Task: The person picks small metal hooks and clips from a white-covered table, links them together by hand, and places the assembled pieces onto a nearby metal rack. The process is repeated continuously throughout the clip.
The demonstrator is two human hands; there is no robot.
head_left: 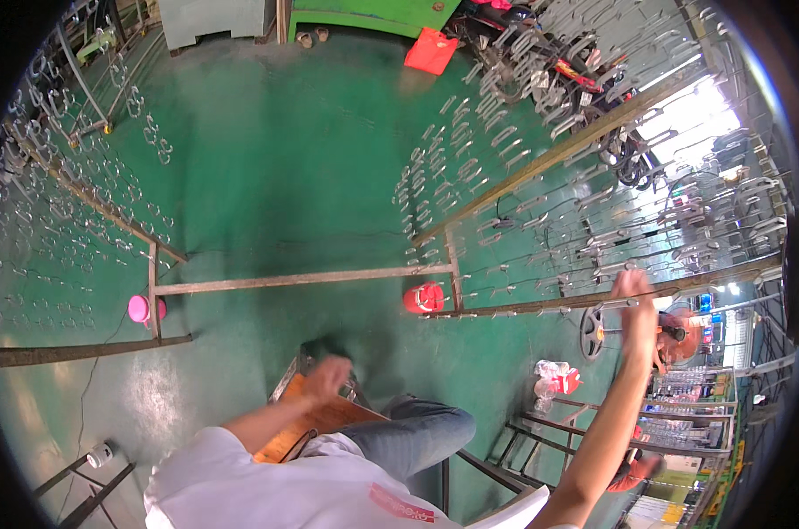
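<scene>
Our right hand point(633, 286) reaches up to the metal rack point(593, 300), fingers pinching a hook there. Our left hand point(329, 377) rests low on the wooden stool point(307, 423); its grip is blurred, we cannot tell.

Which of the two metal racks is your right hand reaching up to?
The right hand is at the rack on the right, crowded with hanging metal hooks; the left rack stands apart, untouched.
</scene>
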